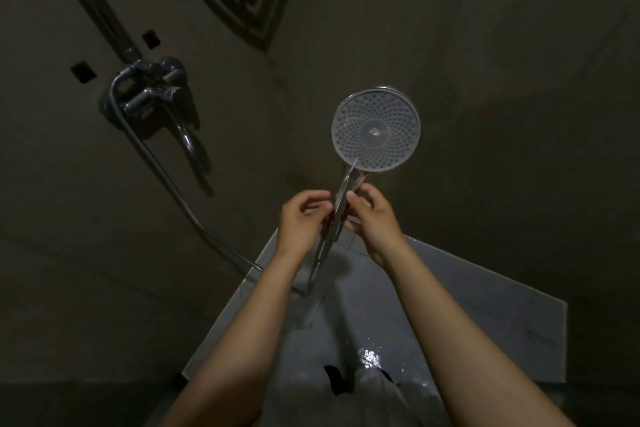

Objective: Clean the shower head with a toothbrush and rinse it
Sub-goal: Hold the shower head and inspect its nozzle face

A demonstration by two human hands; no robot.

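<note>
Shower head [375,130] handle under fingers.

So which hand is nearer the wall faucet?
Left. The left hand grips the shower head handle on the side toward the faucet; the right hand is on the far side.

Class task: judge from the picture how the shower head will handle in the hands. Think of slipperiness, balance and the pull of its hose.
The shower head probably feels top-heavy: its wide disc sits above the slim handle that both hands hold. The shiny handle looks wet, so likely slippery. The flexible hose, looping back to the wall tap, may tug sideways.
</note>
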